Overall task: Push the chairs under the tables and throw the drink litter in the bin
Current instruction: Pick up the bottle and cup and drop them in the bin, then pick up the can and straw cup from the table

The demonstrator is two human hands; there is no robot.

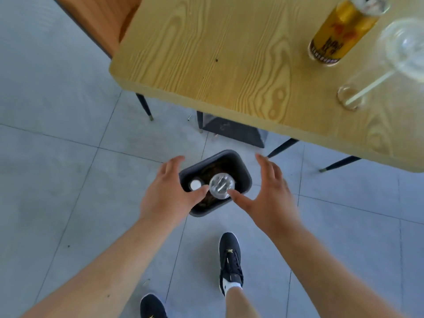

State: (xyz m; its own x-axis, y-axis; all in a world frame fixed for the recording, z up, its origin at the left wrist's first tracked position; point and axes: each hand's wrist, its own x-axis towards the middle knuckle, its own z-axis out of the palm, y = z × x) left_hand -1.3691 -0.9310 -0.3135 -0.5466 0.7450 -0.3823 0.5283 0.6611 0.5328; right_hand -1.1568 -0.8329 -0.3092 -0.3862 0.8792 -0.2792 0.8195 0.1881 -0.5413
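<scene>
Left hand (169,191) and right hand (266,193), grips wide and empty, flank the bin (243,167). Clear plastic cup (222,185) sits over it, apparently released to drop in.

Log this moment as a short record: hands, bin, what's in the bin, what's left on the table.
left hand: open, fingers spread, above the bin's left side
right hand: open, above the bin's right side
bin: dark, on the floor near the table corner
in bin: clear cup, white cap
table: yellow bottle, clear cup with straw
chair: partly under the table, top left
</scene>
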